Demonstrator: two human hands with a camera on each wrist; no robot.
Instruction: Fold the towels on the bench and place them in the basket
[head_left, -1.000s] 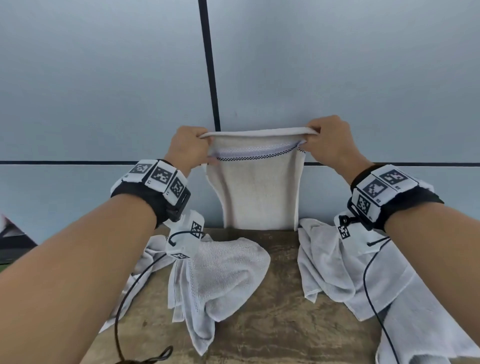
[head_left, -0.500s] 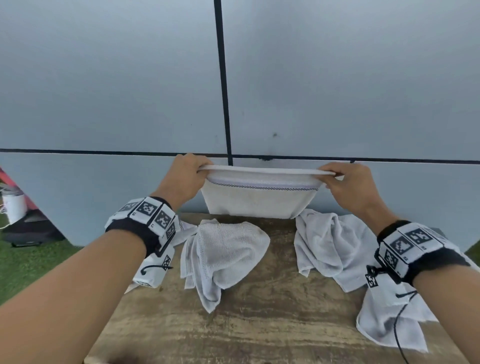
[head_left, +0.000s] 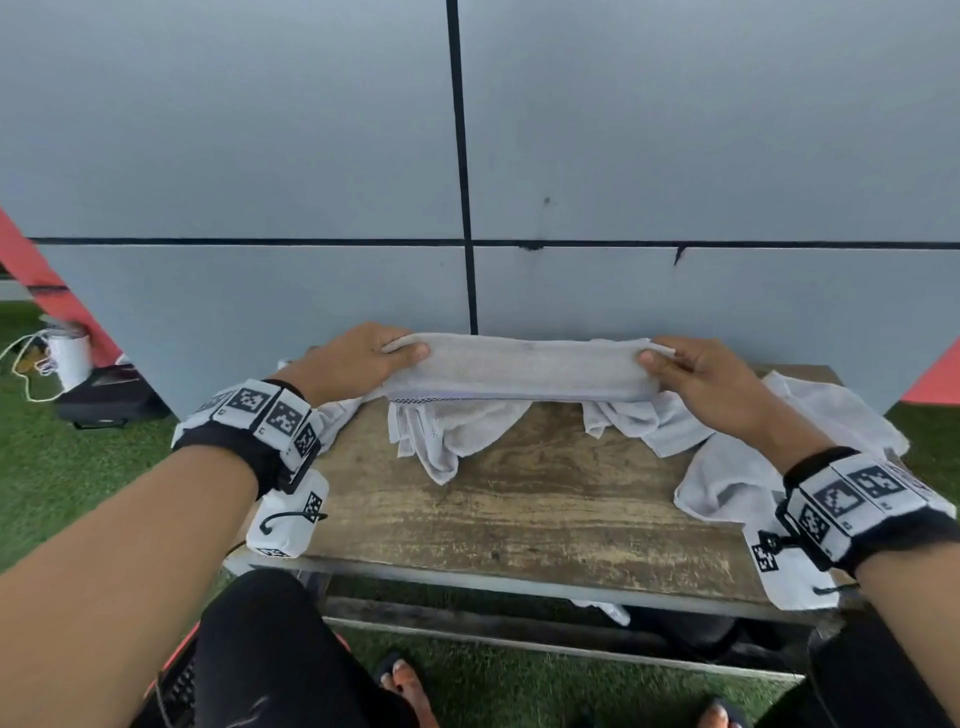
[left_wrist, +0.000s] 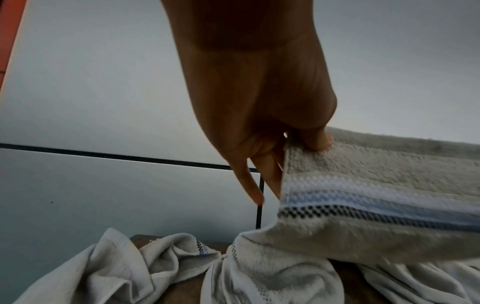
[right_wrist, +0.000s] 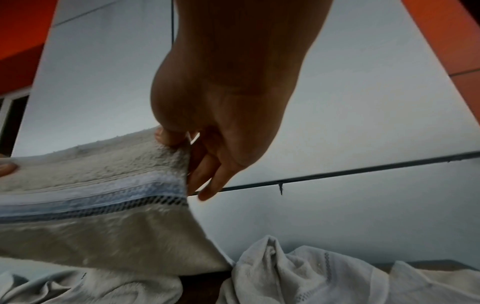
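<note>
A folded white towel (head_left: 519, 368) with a blue and black checked stripe is stretched between my hands at the far side of the wooden bench (head_left: 519, 509). My left hand (head_left: 363, 358) pinches its left end (left_wrist: 306, 144) between thumb and fingers. My right hand (head_left: 691, 366) pinches the right end (right_wrist: 171, 144) the same way. The towel's lower part lies over a crumpled towel (head_left: 447, 436) on the bench. No basket is in view.
More crumpled white towels lie at the bench's right (head_left: 753, 457) and left rear (head_left: 337, 415). A grey panelled wall (head_left: 623, 156) stands right behind the bench. Green turf, a white mug (head_left: 70, 358) and a dark bag (head_left: 104, 395) are at the left. My legs and feet are below.
Both hands have brought the towel down from chest height to the bench, where it now drapes over the crumpled towel. My head has tilted down, showing the bench front and my feet.
</note>
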